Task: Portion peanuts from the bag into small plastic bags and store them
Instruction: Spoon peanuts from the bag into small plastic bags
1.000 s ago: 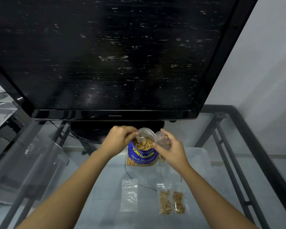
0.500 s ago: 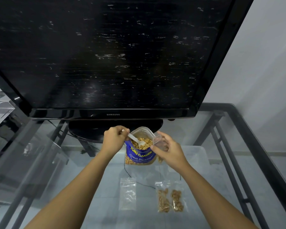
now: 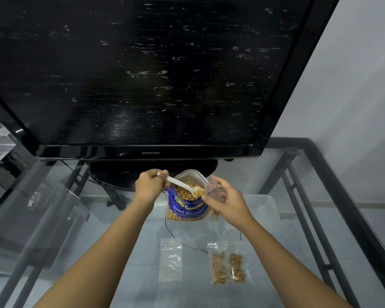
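Note:
A blue peanut bag (image 3: pixel 185 207) stands open on the glass table, peanuts showing at its mouth. My left hand (image 3: pixel 150 186) grips a white plastic spoon (image 3: pixel 182 187) whose bowl holds peanuts at the bag's right rim. My right hand (image 3: pixel 226 199) holds a small clear plastic bag (image 3: pixel 212 189) open right beside the spoon's bowl. Nearer to me lie an empty small bag (image 3: pixel 171 259) and two small bags with peanuts (image 3: pixel 228 266), side by side.
A large black television (image 3: pixel 142 74) on a round stand (image 3: pixel 111 174) rises just behind the peanut bag. The glass table (image 3: pixel 320 218) has a dark metal frame at the right. A thin black cable (image 3: pixel 193 247) runs across the glass. White wall at right.
My left hand has drawn the spoon up from inside the peanut bag and carried its loaded bowl right, to the small bag's mouth. My right hand has held steady.

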Available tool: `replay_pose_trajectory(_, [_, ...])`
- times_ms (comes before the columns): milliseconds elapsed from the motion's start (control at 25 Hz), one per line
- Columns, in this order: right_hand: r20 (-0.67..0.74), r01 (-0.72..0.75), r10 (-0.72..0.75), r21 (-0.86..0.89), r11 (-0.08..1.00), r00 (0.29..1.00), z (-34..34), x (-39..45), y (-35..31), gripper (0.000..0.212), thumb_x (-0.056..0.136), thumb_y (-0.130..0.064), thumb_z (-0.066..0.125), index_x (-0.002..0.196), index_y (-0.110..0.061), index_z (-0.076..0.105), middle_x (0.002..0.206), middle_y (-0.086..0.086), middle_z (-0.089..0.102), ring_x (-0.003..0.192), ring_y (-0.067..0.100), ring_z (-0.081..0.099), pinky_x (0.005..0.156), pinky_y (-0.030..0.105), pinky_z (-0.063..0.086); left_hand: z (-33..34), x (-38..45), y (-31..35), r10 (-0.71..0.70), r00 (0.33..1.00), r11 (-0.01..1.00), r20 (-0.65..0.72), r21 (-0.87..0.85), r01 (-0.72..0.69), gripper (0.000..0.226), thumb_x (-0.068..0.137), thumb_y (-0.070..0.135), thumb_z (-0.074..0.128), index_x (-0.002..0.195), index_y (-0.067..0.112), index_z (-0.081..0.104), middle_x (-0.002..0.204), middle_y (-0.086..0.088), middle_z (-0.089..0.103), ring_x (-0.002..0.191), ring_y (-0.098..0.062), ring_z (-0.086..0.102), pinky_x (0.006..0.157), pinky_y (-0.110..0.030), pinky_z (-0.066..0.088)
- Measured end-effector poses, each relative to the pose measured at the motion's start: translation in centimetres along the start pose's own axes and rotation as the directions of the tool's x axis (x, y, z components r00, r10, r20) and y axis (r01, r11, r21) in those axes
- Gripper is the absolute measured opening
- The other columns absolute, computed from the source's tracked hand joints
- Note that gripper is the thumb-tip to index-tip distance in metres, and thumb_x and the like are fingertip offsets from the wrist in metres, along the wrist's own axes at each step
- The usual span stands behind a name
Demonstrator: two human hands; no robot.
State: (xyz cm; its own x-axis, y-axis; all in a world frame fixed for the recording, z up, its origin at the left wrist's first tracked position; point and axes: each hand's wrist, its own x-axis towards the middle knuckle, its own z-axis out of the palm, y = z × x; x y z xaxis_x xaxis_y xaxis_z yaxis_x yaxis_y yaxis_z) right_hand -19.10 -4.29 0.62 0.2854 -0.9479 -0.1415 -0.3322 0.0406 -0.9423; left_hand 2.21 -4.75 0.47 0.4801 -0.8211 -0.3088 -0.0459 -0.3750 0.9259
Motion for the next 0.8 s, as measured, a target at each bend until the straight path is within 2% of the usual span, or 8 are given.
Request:
replay_pose_trajectory(80, [-0.030, 0.011, -0.013, -0.046, 0.999, 0.999, -0.2, 0.2, 0.0, 0.060, 0.080, -0.026, 0.070, 0.134, -0.026, 0.043, 0.113, -0.010, 0.057, 0.102, 0.009, 0.058, 0.074, 0.022, 0.055, -0.5, 0.7, -0.1, -0.027, 0.999, 0.998, -0.039, -0.061, 0.024, 0.018, 0.093, 0.020, 0.054, 0.092, 0.005, 0.064, 0.065, -0.005, 0.060, 0.062, -0.011, 0.056, 0.061, -0.022, 0.048])
replay_pose_trajectory(200, [-0.060, 0.037, -0.048, -0.173, 0.984, 0.997, -0.6, 0.7, -0.4, 0.062, 0.080, -0.028, 0.069, 0.135, -0.028, 0.042, 0.120, -0.005, 0.052, 0.107, 0.009, 0.052, 0.072, 0.013, 0.047, -1.4, 1.4, -0.2, -0.057, 0.998, 0.993, -0.041, -0.109, 0.052, 0.016, 0.093, 0.020, 0.053, 0.091, 0.007, 0.062, 0.066, -0.004, 0.058, 0.061, -0.010, 0.053, 0.059, -0.021, 0.045])
replay_pose_trajectory(360, [-0.039, 0.081, -0.105, -0.392, 0.916, 0.994, -0.6, 1.5, -1.3, 0.067, 0.079, -0.031, 0.069, 0.138, -0.026, 0.039, 0.125, -0.003, 0.052, 0.111, 0.012, 0.049, 0.083, 0.025, 0.048, -2.5, 2.0, -0.1, -0.081, 0.996, 0.983, -0.031, -0.166, 0.074, 0.017, 0.093, 0.022, 0.052, 0.092, 0.008, 0.062, 0.066, -0.003, 0.056, 0.058, -0.011, 0.048, 0.057, -0.023, 0.043])
replay_pose_trajectory(480, [-0.011, 0.102, -0.125, -0.508, 0.855, 0.992, -0.1, 1.8, -1.8, 0.069, 0.077, -0.035, 0.067, 0.139, -0.026, 0.037, 0.125, -0.003, 0.053, 0.113, 0.015, 0.051, 0.088, 0.033, 0.050, -3.4, 1.9, 1.5, -0.024, 0.999, 0.974, -0.036, -0.228, 0.015, 0.017, 0.094, 0.020, 0.051, 0.091, 0.008, 0.062, 0.065, -0.002, 0.053, 0.060, -0.010, 0.048, 0.058, -0.022, 0.042])
replay_pose_trajectory(600, [-0.011, 0.113, -0.133, -0.472, 0.874, 0.991, 0.6, 1.8, -2.2, 0.066, 0.078, -0.034, 0.067, 0.137, -0.025, 0.040, 0.126, -0.002, 0.054, 0.112, 0.015, 0.052, 0.087, 0.035, 0.051, -3.8, 1.0, 4.1, 0.088, 0.996, 0.973, -0.015, -0.215, -0.089, 0.017, 0.094, 0.021, 0.051, 0.081, 0.017, 0.062, 0.067, 0.000, 0.055, 0.067, -0.010, 0.052, 0.063, -0.021, 0.044])
replay_pose_trajectory(680, [-0.023, 0.130, -0.155, -0.429, 0.894, 0.988, 1.1, 1.7, -2.3, 0.064, 0.077, -0.035, 0.067, 0.135, -0.025, 0.043, 0.121, -0.003, 0.057, 0.109, 0.014, 0.054, 0.087, 0.034, 0.051, -3.5, -0.4, 5.9, 0.233, 0.972, 0.970, 0.018, -0.075, -0.231, 0.017, 0.093, 0.024, 0.052, 0.081, 0.021, 0.063, 0.068, 0.001, 0.059, 0.070, -0.011, 0.055, 0.066, -0.022, 0.047])
replay_pose_trajectory(720, [-0.035, 0.139, -0.167, -0.408, 0.902, 0.985, 1.3, 1.6, -2.4, 0.063, 0.077, -0.035, 0.068, 0.134, -0.025, 0.044, 0.118, -0.004, 0.059, 0.106, 0.013, 0.056, 0.087, 0.033, 0.051, -3.2, -1.3, 6.6, 0.339, 0.939, 0.939, 0.052, 0.046, -0.341, 0.016, 0.093, 0.025, 0.052, 0.082, 0.021, 0.063, 0.068, 0.003, 0.061, 0.068, -0.009, 0.057, 0.066, -0.021, 0.048])
replay_pose_trajectory(800, [-0.066, 0.139, -0.172, -0.344, 0.929, 0.983, 1.6, 1.4, -2.6, 0.061, 0.076, -0.036, 0.069, 0.132, -0.027, 0.047, 0.111, -0.006, 0.061, 0.099, 0.010, 0.058, 0.084, 0.029, 0.051, -2.4, -3.5, 8.3, 0.563, 0.812, 0.773, 0.155, 0.248, -0.583, 0.014, 0.092, 0.026, 0.054, 0.084, 0.020, 0.063, 0.065, 0.008, 0.060, 0.062, -0.002, 0.056, 0.060, -0.013, 0.044])
